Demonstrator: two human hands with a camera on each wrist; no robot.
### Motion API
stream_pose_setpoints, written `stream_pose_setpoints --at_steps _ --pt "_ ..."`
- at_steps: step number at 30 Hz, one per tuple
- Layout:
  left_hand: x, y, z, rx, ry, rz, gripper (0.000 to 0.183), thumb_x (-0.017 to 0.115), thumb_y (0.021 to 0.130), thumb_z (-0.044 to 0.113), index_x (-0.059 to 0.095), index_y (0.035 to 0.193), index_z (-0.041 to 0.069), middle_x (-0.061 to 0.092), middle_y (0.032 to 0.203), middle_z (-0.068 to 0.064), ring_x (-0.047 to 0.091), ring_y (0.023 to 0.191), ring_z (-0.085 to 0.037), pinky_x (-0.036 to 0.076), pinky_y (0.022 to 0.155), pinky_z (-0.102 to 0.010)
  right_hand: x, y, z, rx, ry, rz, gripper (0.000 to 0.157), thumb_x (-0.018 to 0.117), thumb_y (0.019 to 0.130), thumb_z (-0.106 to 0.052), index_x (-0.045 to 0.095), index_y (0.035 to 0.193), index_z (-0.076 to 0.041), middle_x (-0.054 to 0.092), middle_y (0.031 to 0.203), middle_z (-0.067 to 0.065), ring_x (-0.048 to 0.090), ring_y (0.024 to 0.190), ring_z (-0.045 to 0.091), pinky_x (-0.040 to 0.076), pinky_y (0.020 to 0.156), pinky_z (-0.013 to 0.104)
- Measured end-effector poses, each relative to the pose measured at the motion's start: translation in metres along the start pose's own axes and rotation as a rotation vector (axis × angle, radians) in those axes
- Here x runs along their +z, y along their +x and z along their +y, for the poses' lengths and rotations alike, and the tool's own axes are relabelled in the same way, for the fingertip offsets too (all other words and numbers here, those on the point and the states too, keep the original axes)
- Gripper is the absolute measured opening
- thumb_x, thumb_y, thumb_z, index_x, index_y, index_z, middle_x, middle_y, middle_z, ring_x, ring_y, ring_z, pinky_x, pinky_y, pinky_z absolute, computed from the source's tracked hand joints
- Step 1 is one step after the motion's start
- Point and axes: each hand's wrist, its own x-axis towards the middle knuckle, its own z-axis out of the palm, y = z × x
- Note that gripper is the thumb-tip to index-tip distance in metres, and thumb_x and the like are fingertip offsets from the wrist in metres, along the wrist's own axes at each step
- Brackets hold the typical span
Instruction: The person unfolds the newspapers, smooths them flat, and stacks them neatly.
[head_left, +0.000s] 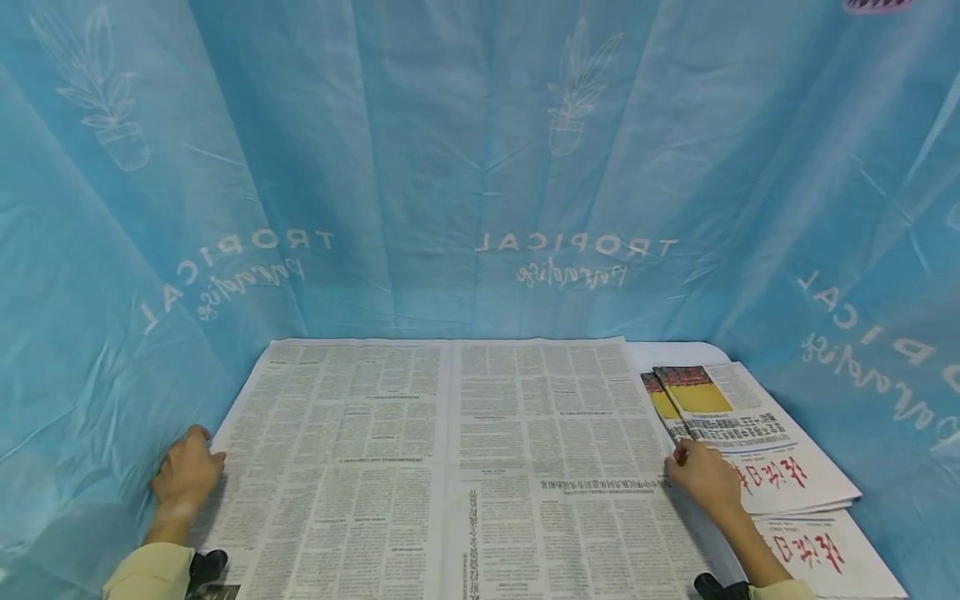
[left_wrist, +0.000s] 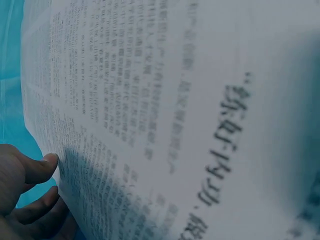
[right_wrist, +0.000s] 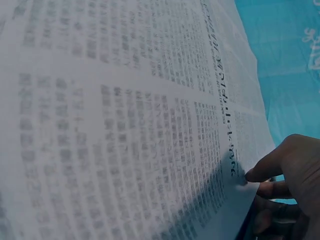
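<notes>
A wide-open newspaper sheet [head_left: 447, 467] with dense columns of print lies spread in front of me. My left hand [head_left: 189, 473] is at its left edge; in the left wrist view the thumb [left_wrist: 46, 169] meets the margin while the other fingers curl at and behind the edge. At the opposite edge my right hand [head_left: 705, 477] pinches the sheet, thumb [right_wrist: 262, 169] on top and fingers underneath. The fingertips below the paper are partly hidden in both wrist views.
Folded newspapers [head_left: 776, 475] with red headline characters and a red-and-yellow picture lie overlapped at the right, beside my right hand. A blue curtain [head_left: 480, 167] with white plant drawings and lettering hangs behind and along both sides. Part of a white tabletop [head_left: 678, 354] shows at the back right.
</notes>
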Motion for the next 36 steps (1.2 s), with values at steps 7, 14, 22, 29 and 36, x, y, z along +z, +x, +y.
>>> stream_pose_setpoints --at_steps 7,14,22,29,36 --pt "0.003 -0.007 0.000 0.021 0.014 0.093 0.038 0.057 0.091 0.006 0.042 0.122 -0.009 0.051 0.108 -0.040 0.053 0.092 -0.059 0.039 0.066 -0.062 -0.003 -0.001 0.000 -0.046 -0.079 -0.025 0.025 0.064 0.088 -0.022 0.050 0.072 -0.008 0.042 0.056 0.003 0.041 0.050 0.018 0.029 0.046 0.032" --pt "0.020 -0.018 0.013 0.132 0.026 0.283 0.033 0.059 0.089 0.005 0.051 0.117 -0.009 0.056 0.098 -0.037 0.056 0.082 -0.055 0.042 0.059 -0.059 -0.004 -0.001 0.008 -0.210 -0.116 0.056 0.012 0.062 0.091 -0.014 0.062 0.082 -0.006 0.050 0.061 -0.001 0.043 0.052 0.015 0.032 0.048 0.032" --pt "0.047 -0.023 0.059 0.171 -0.099 0.136 0.020 0.056 0.094 0.014 0.061 0.104 -0.004 0.067 0.085 -0.019 0.062 0.065 -0.027 0.043 0.050 -0.038 -0.020 -0.005 0.032 -0.202 -0.149 0.108 0.011 0.059 0.093 -0.013 0.064 0.090 -0.004 0.058 0.067 0.003 0.048 0.052 0.017 0.034 0.046 0.036" --pt "0.068 -0.033 0.110 0.282 -0.136 0.010 0.019 0.061 0.095 0.017 0.064 0.102 -0.001 0.066 0.082 -0.011 0.057 0.062 -0.017 0.042 0.052 -0.030 -0.034 -0.007 0.051 -0.134 -0.249 -0.014 0.019 0.056 0.093 -0.022 0.059 0.091 -0.003 0.056 0.068 0.008 0.051 0.052 0.023 0.037 0.045 0.040" --pt "0.089 -0.042 0.154 0.403 -0.191 -0.039 0.014 0.064 0.094 0.016 0.067 0.097 0.003 0.065 0.076 -0.004 0.054 0.059 -0.012 0.041 0.050 -0.027 -0.037 -0.008 0.057 -0.157 -0.361 -0.086 0.033 0.056 0.093 -0.030 0.061 0.096 0.002 0.060 0.074 0.018 0.056 0.056 0.033 0.043 0.048 0.048"
